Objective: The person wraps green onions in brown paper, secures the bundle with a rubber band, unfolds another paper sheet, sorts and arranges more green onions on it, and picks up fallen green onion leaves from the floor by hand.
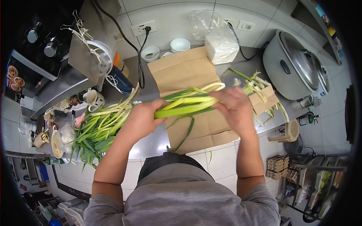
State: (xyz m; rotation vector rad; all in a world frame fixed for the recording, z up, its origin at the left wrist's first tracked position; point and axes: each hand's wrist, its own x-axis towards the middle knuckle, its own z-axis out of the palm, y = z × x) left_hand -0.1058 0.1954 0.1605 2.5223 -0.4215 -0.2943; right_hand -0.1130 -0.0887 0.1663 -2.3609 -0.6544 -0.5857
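Observation:
Long green and pale stalks [188, 104] stretch between my two hands above a sheet of brown cardboard [184, 69]. My left hand [145, 115] is wrapped round their left part. At their pale right end is my right hand [233, 107], its fingers bent against the stalks and slightly blurred. A large heap of leafy green stalks [103, 126] lies on the steel counter to the left, its leaves hanging over the front edge. One loose dark green leaf [187, 135] rests on the cardboard. Trimmed pale pieces [258, 88] lie in a pile to the right.
At the back stand white bowls [180, 45] and a plastic-wrapped white stack [221, 49]. A big lidded cooker [292, 64] occupies the right end. A dark blue container [121, 80] and a white perforated cup [95, 98] are at the left. Egg trays [277, 167] sit below right.

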